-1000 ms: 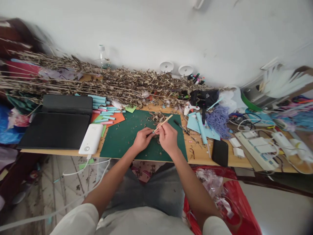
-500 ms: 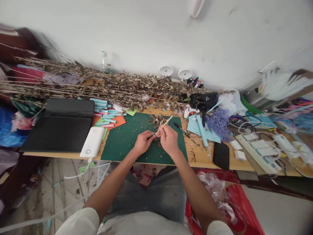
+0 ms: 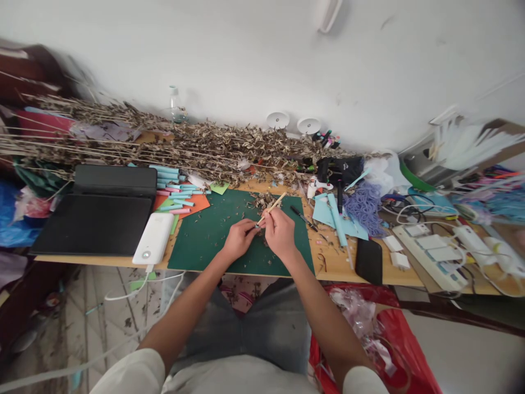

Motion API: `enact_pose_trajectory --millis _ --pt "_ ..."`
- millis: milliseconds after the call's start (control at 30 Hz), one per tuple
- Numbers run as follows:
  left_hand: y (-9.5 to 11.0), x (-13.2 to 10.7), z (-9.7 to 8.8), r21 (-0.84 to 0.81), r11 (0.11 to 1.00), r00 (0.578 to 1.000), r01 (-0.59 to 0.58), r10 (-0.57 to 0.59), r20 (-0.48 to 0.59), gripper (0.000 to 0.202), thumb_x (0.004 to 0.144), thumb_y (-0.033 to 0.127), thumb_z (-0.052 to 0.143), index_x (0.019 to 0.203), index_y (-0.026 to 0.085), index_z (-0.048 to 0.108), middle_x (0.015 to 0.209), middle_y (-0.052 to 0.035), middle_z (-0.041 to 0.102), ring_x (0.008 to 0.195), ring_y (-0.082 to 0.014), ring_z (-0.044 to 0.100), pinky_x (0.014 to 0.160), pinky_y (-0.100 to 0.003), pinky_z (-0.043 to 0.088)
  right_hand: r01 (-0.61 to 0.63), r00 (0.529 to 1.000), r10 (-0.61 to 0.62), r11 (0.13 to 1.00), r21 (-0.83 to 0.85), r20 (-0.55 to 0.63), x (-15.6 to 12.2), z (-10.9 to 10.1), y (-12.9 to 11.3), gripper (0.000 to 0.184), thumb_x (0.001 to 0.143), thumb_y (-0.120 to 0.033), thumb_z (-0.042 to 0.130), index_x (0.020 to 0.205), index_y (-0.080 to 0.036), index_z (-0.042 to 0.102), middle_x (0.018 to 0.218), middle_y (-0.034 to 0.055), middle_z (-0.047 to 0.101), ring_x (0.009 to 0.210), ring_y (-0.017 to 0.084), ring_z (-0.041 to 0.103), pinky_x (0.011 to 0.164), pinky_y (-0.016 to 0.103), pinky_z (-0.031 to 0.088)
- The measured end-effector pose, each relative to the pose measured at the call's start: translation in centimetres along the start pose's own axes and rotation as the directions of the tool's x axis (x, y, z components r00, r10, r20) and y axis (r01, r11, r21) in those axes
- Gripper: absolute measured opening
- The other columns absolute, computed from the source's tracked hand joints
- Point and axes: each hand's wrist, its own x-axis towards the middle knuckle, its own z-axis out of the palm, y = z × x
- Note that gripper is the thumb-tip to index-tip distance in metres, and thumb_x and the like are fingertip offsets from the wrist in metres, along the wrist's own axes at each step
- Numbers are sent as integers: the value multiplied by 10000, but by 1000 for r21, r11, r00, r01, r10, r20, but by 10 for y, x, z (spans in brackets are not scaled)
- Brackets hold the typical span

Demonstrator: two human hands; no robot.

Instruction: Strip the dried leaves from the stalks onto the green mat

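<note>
My right hand [image 3: 279, 229] pinches a thin, pale wooden stick [image 3: 277, 202] that slants up and to the right. The stick's lower end meets the fingertips of my left hand [image 3: 240, 238]. Those left fingers are closed on a small light-blue piece, mostly hidden, perhaps a paper tube. Both hands are over a green cutting mat [image 3: 200, 241]. Just beyond the stick is a little heap of dry, crumbled leaves [image 3: 262, 201], with crumbs scattered across the mat.
Dried leafy stalks [image 3: 197, 148] lie along the back. Blue and pink paper tubes [image 3: 180, 197], a white power bank [image 3: 154, 238] and a black tablet case [image 3: 94, 219] are left. At right are a pen [image 3: 302, 217], purple yarn [image 3: 364, 209], a phone [image 3: 368, 261] and a power strip [image 3: 430, 257].
The stick and my right hand have shifted slightly left and down, toward my left fingers. My left hand keeps its grip. The whole view has drifted a little.
</note>
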Motion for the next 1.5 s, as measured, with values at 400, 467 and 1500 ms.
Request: enact_pose_trajectory --millis 400,467,1500 --pt "-3 -2 3 9 999 999 43 -43 -29 188 908 276 539 944 179 696 909 -65 676 833 -165 629 774 -276 485 -263 961 243 950 -168 -132 -6 -59 13 259 940 -343 430 763 -210 566 569 -2 594 516 160 575 539 257 424" --pt "-4 -2 3 22 999 999 39 -39 -28 178 906 269 543 948 179 691 909 -64 677 832 -164 629 766 -274 487 -317 939 342 849 -423 -17 -7 -69 30 295 909 -320 469 655 -198 557 549 15 586 534 164 571 541 255 379" --pt "-1 -1 2 90 996 1000 1 -1 5 186 920 256 511 1013 178 651 949 -79 666 876 -184 616 805 -314 489 -173 974 197 966 194 -112 -35 1 20 139 893 -301 575 889 -220 687 873 31 666 793 164 625 720 285 501"
